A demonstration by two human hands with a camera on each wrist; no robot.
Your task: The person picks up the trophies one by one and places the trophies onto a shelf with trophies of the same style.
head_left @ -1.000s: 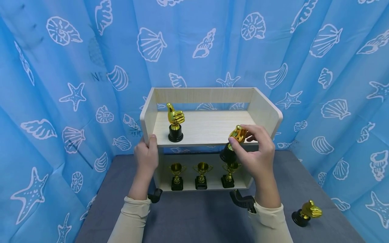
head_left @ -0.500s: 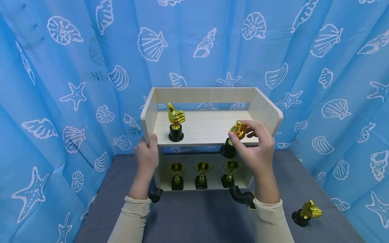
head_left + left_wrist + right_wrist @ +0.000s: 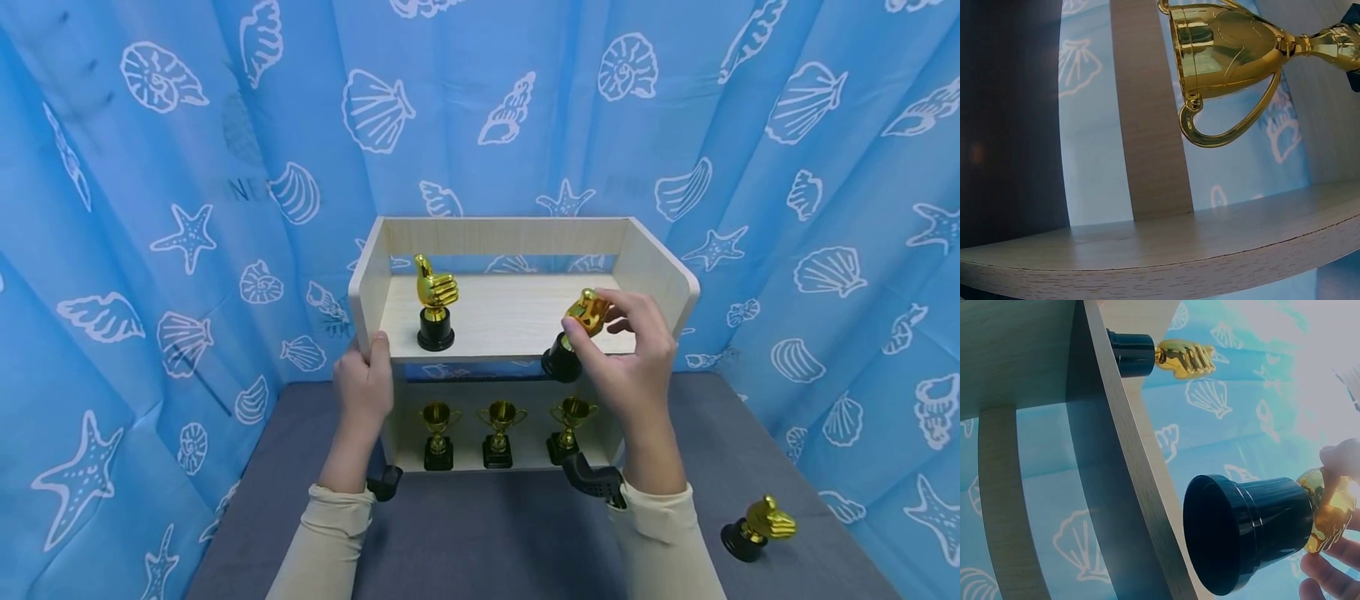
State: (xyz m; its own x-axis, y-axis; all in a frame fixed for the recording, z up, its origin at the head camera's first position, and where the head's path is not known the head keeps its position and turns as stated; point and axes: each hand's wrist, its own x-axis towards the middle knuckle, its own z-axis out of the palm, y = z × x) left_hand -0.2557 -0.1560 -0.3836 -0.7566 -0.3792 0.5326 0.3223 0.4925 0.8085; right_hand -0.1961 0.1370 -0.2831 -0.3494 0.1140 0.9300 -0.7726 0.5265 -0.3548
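Observation:
My right hand (image 3: 633, 346) pinches the gold top of a thumbs-up trophy (image 3: 562, 358) between thumb and fingers. It hangs tilted at the front edge of the upper shelf, its black base toward the lower left; in the right wrist view the hollow underside of that base (image 3: 1213, 534) shows. My left hand (image 3: 365, 379) grips the left side panel of the pale wooden shelf unit (image 3: 510, 312), some of its fingers hidden behind the panel. Near that hand, a second thumbs-up trophy (image 3: 436, 304) stands upright at the left of the upper shelf.
Below, three gold cup trophies (image 3: 497, 433) stand in a row on the lower shelf; one cup (image 3: 1229, 53) fills the top of the left wrist view. Another thumbs-up trophy (image 3: 757, 529) is on the grey table (image 3: 480, 533) at right. A blue shell-patterned curtain (image 3: 480, 108) hangs behind.
My right hand has raised the thumbs-up trophy slightly, from overlapping the right cup to the upper shelf's front edge. The left hand stays on the side panel.

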